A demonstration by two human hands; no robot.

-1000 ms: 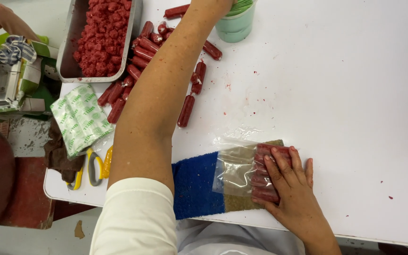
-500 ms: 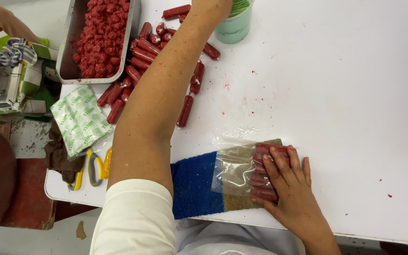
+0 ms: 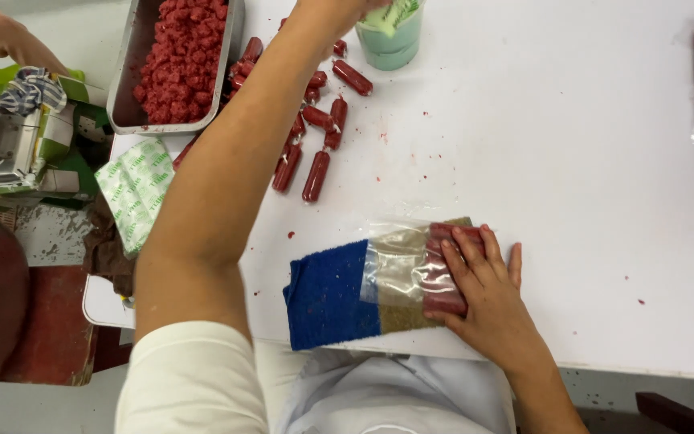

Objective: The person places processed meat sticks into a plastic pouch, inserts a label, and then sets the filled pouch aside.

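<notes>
Pressing our flat right hand (image 3: 485,289) on the clear sausage bag (image 3: 419,269), we are stretching our left arm (image 3: 234,161) over loose sausages (image 3: 315,173) lying lengthwise ahead on the desk (image 3: 540,145), its grip unseen.

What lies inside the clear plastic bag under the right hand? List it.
The clear plastic bag holds several red sausages stacked at its closed end. The right hand covers part of them, so their count stays hidden. The bag rests on a blue mat.

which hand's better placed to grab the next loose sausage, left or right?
Likely the left hand: it is stretched out over the loose sausages by the green cup. The right hand lies flat on the clear bag, pinning sausages inside it.
</notes>
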